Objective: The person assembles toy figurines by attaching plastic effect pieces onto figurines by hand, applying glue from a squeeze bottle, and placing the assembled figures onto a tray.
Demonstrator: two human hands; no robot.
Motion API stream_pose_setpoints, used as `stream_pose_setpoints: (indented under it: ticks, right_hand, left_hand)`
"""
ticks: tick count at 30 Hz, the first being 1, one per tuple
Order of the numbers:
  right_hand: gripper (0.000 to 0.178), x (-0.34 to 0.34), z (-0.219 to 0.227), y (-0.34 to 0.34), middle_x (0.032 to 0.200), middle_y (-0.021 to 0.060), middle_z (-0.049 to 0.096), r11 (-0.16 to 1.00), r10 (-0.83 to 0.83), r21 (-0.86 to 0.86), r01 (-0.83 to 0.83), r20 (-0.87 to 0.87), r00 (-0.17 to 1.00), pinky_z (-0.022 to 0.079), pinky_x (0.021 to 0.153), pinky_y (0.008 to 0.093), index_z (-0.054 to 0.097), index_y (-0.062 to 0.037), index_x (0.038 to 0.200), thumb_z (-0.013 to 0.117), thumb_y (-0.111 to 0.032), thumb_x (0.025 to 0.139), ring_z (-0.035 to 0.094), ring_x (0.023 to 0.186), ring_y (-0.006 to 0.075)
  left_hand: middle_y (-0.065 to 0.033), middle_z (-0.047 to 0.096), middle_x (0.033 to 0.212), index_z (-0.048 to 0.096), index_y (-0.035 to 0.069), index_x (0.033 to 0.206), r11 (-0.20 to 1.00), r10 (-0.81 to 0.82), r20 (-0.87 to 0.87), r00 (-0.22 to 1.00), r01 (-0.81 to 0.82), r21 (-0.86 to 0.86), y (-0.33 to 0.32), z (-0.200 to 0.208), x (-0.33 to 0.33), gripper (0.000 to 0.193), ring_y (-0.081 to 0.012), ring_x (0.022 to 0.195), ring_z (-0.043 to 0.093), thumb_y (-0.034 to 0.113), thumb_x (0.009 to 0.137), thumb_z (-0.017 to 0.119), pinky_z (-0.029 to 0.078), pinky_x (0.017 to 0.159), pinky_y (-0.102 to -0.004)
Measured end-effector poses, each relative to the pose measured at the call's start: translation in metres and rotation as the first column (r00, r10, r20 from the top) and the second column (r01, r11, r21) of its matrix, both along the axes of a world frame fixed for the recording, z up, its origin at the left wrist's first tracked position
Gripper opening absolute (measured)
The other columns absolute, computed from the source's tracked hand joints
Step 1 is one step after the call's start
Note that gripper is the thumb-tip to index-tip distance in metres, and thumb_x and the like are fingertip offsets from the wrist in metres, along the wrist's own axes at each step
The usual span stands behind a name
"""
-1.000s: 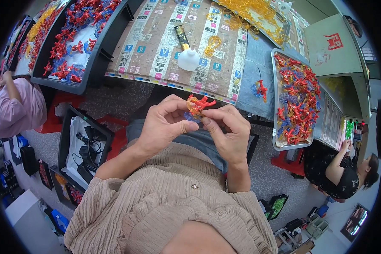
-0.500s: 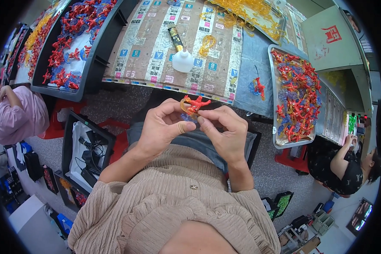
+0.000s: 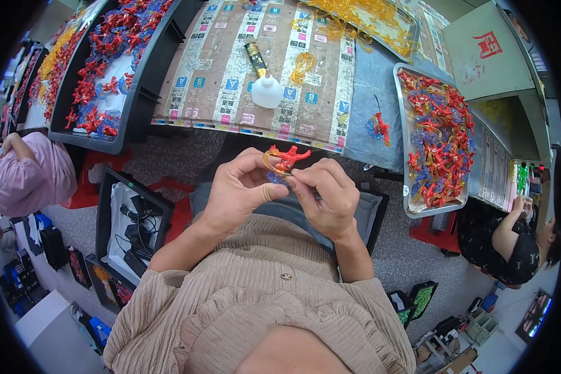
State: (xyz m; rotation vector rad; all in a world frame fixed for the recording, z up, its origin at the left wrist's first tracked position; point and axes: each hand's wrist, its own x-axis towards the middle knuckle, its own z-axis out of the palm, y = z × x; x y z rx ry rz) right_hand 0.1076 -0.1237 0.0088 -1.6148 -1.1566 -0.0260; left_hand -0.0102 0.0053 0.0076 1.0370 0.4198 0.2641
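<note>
Between my two hands, just off the table's near edge, is a small plastic figure (image 3: 288, 156) with a red body, a curved amber strip at its left and a blue base. My left hand (image 3: 244, 189) is closed on its left side, thumb and fingers pinching near the base. With thumb and forefinger, my right hand (image 3: 327, 196) grips the figure's lower right side. The fingertips partly cover the blue base. Beyond my hands, a white squeeze bottle (image 3: 268, 92) lies on the table beside a dark gold-patterned tube (image 3: 255, 57) and a looped amber piece (image 3: 303, 67).
A metal tray (image 3: 402, 149) of similar figures stands at the right, near one figure (image 3: 378, 128) on blue cloth. Black crates (image 3: 144, 81) of red and blue pieces are at the left. Amber strips (image 3: 361, 22) lie at the back. Co-workers sit on both sides.
My right hand has shifted slightly left and its fingers have curled in more. The figure stays in nearly the same place between my hands.
</note>
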Motion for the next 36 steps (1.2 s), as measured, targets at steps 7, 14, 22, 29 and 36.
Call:
stream_pose_setpoints:
  ticks: [7, 14, 22, 29, 36]
  right_hand:
    - [0.016, 0.0, -0.005, 0.0, 0.072, 0.0095, 0.06, 1.0, 0.026, 0.015, -0.026, -0.011, 1.0, 0.045, 0.051, 0.0266, 0.065, 0.0009, 0.083, 0.076, 0.0, 0.071, 0.057, 0.06, 0.0177]
    - [0.016, -0.002, -0.005, 0.0, 0.071, 0.0093, 0.059, 1.0, 0.008, 0.005, -0.007, -0.066, 0.998, 0.044, 0.05, 0.0263, 0.065, 0.0011, 0.083, 0.076, 0.0, 0.072, 0.056, 0.059, 0.0175]
    - [0.015, 0.002, -0.008, 0.002, 0.071, 0.0093, 0.059, 0.998, 0.066, -0.01, -0.066, -0.05, 0.997, 0.044, 0.052, 0.0276, 0.065, 0.0006, 0.081, 0.076, -0.001, 0.072, 0.057, 0.06, 0.0187]
    - [0.014, 0.002, -0.007, 0.004, 0.069, 0.0092, 0.057, 0.997, 0.074, 0.008, -0.074, -0.054, 0.996, 0.045, 0.049, 0.0287, 0.064, -0.0001, 0.081, 0.074, 0.002, 0.071, 0.057, 0.057, 0.0199]
    - [0.014, -0.001, -0.012, 0.005, 0.07, 0.009, 0.058, 0.999, 0.042, 0.007, -0.042, -0.075, 0.996, 0.045, 0.049, 0.028, 0.064, -0.0005, 0.081, 0.074, 0.002, 0.071, 0.057, 0.057, 0.0191]
  left_hand:
    - [-0.0023, 0.053, 0.103, 0.061, -0.003, 0.106, 1.0, -0.007, 0.005, 1.0, 0.007, 0.011, 0.0, 0.0, 0.0, 0.037, -0.0118, 0.096, 0.06, -0.005, 0.072, 0.075, 0.05, 0.087, -0.0241]
    - [-0.002, 0.053, 0.103, 0.063, -0.002, 0.106, 1.0, -0.011, 0.003, 1.0, 0.011, 0.007, 0.0, -0.001, 0.0, 0.037, -0.011, 0.094, 0.059, -0.003, 0.072, 0.076, 0.05, 0.085, -0.0237]
    - [-0.0014, 0.056, 0.1, 0.063, -0.001, 0.102, 0.999, 0.015, -0.04, 0.999, -0.017, -0.05, -0.003, -0.004, -0.003, 0.031, -0.0101, 0.094, 0.059, -0.006, 0.073, 0.074, 0.05, 0.084, -0.0236]
    - [-0.0017, 0.06, 0.099, 0.063, 0.002, 0.102, 0.994, 0.024, -0.07, 0.997, -0.031, -0.101, -0.004, -0.004, -0.005, 0.03, -0.0086, 0.092, 0.059, -0.003, 0.075, 0.074, 0.05, 0.083, -0.0235]
    - [-0.0015, 0.06, 0.098, 0.062, 0.002, 0.102, 0.996, 0.046, -0.059, 0.997, -0.05, -0.072, -0.005, -0.004, -0.005, 0.031, -0.0085, 0.091, 0.059, -0.002, 0.075, 0.075, 0.05, 0.084, -0.0234]
